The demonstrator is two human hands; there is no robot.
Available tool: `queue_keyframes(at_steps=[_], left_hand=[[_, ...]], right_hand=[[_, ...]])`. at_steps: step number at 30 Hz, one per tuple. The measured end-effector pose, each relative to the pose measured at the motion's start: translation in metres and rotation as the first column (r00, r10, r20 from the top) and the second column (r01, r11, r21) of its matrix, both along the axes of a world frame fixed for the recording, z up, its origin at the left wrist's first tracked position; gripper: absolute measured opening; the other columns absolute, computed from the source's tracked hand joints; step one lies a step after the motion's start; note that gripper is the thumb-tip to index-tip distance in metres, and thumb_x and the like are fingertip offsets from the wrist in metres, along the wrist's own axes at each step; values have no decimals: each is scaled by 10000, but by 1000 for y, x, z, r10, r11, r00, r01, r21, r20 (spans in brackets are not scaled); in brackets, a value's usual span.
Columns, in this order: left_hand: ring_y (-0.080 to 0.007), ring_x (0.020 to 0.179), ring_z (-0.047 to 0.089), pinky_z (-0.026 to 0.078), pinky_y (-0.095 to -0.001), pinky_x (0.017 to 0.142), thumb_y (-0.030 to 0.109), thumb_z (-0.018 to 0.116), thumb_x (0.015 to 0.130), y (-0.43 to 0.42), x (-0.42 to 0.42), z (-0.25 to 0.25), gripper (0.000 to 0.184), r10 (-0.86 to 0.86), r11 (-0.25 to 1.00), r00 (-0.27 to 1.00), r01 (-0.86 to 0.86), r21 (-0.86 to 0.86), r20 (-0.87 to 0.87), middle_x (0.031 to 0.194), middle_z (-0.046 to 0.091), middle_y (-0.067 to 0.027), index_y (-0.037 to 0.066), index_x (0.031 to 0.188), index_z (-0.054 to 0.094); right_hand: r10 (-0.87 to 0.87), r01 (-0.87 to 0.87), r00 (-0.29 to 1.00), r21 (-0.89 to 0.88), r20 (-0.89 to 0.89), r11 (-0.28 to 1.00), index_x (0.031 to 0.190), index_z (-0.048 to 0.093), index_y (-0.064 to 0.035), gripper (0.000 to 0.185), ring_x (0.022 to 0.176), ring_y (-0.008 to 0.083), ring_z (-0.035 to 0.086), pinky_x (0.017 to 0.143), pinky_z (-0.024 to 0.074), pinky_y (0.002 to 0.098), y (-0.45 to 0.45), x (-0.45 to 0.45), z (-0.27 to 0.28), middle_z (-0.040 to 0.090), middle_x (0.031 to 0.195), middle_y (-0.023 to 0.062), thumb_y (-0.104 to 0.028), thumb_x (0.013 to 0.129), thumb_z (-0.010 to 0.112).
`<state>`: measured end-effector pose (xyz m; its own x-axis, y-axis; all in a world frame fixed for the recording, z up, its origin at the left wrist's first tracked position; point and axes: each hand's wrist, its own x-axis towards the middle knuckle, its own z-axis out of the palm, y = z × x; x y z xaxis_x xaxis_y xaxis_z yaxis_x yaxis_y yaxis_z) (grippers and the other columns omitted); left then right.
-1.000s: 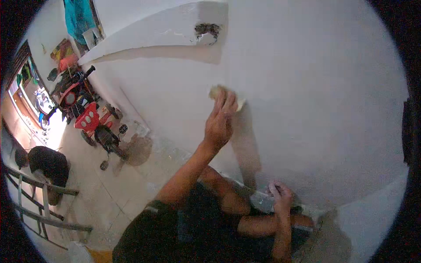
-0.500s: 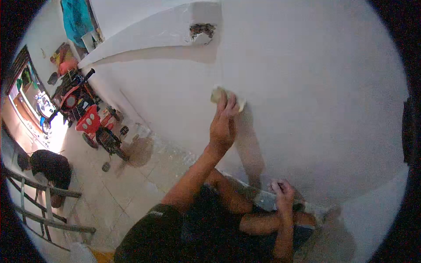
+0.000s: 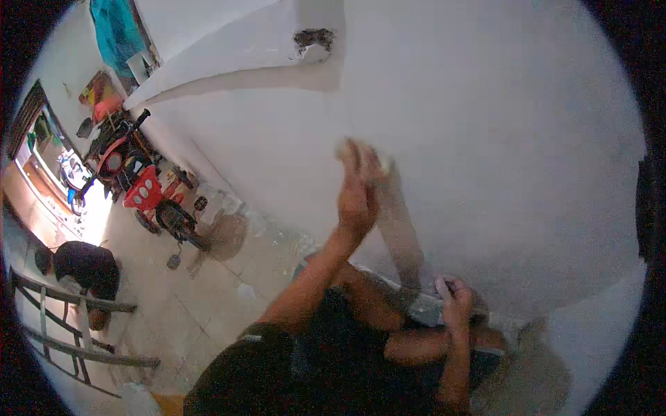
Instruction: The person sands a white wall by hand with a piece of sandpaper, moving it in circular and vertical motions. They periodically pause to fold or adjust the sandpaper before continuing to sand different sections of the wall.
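Observation:
My left hand (image 3: 359,191) is raised against the white wall (image 3: 485,145), its fingers closed over a pale yellowish pad (image 3: 343,150) that looks like folded sandpaper. Motion blurs the fingers, and most of the pad is hidden beneath them. The pad is pressed flat on the wall surface. Low on the right, my right hand (image 3: 456,298) hovers near my bent knee, close to the wall's foot. Its whitish, dusty fingers are curled in toward the thumb, and nothing shows in them.
A ledge with a broken, dark hole (image 3: 313,43) juts out above. A red tricycle (image 3: 146,191) stands on the tiled floor, left. Beyond it, a person in dark clothing (image 3: 87,270) bends near a ladder-like frame (image 3: 90,353). White debris (image 3: 260,222) lies along the wall's base.
My left hand has shifted slightly down with the pad, staying at the wall. My right hand has moved a little to the right. The view has shifted slightly.

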<state>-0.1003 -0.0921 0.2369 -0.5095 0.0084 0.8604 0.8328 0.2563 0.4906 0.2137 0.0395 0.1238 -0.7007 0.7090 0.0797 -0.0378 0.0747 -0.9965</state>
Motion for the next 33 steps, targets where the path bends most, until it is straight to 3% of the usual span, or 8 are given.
queue_keyframes(at_steps=[3, 4, 5, 8, 10, 16, 23, 33], left_hand=[[-295, 1364, 528, 403, -350, 1121, 257, 508, 1064, -7, 0, -51, 516, -73, 986, 997, 72, -151, -2, 1571, 427, -192, 18, 1517, 443], [-295, 1378, 517, 399, -363, 1131, 227, 545, 1047, -16, -19, -48, 508, -111, 992, 994, 110, 61, 12, 1546, 457, -197, 32, 1509, 461], [-292, 1313, 577, 471, -376, 1054, 233, 561, 1041, -29, -44, -29, 426, 47, 990, 993, -31, 139, -110, 1465, 552, -206, 48, 1425, 556], [-324, 945, 684, 532, -423, 809, 196, 572, 1029, -48, -94, 41, 229, 300, 886, 896, -389, 252, 327, 1083, 711, -181, 29, 1163, 655], [-373, 920, 704, 552, -426, 767, 138, 558, 1023, -38, -87, 71, 176, 380, 848, 922, -378, 371, 70, 1003, 713, -217, 2, 1119, 615], [-380, 1139, 678, 563, -397, 873, 135, 538, 1029, 14, 22, 4, 262, 28, 998, 919, -45, -35, -394, 1347, 623, -251, -18, 1221, 630], [-366, 805, 699, 542, -416, 732, 199, 560, 1032, -43, -82, 68, 214, 335, 861, 939, -338, 380, 77, 917, 717, -194, -4, 1064, 621], [-330, 1240, 631, 545, -370, 925, 220, 508, 1065, -11, -22, -25, 303, 12, 998, 990, -3, 64, -143, 1412, 583, -234, 31, 1270, 626]], right_hand=[[-47, 48, 996, -5, 76, 999, 1028, 701, -28, 169, 831, 146, 677, 773, 546, 322, 10, 0, -20, 731, 923, 63, -186, 971, 688], [-44, 44, 996, -2, 79, 999, 1028, 701, -28, 169, 831, 146, 677, 773, 546, 322, 8, 1, -14, 731, 923, 63, -186, 971, 688], [-45, 45, 997, 0, 67, 999, 1033, 701, -29, 163, 831, 147, 680, 773, 547, 320, 5, 3, -4, 730, 923, 65, -181, 973, 687], [-44, 45, 999, -47, 20, 998, 1041, 699, -31, 156, 833, 149, 684, 778, 547, 319, 2, 0, 5, 730, 927, 70, -171, 973, 685], [-37, 36, 999, -92, -11, 995, 1046, 699, -31, 155, 837, 151, 684, 783, 547, 318, 1, -2, 0, 731, 931, 73, -166, 972, 685], [8, 1, 988, -58, 156, 998, 1044, 710, -44, 191, 963, 179, 667, 887, 520, 333, 3, -1, -1, 724, 1009, 61, -220, 974, 688], [-80, 81, 991, -5, 103, 997, 1083, 703, -32, 166, 854, 150, 674, 784, 541, 313, 6, 0, -7, 724, 945, 57, -155, 975, 676], [-6, 6, 994, 8, 109, 1000, 1063, 694, -15, 166, 848, 162, 677, 781, 541, 310, 11, -2, -17, 712, 935, 62, -152, 971, 677]])
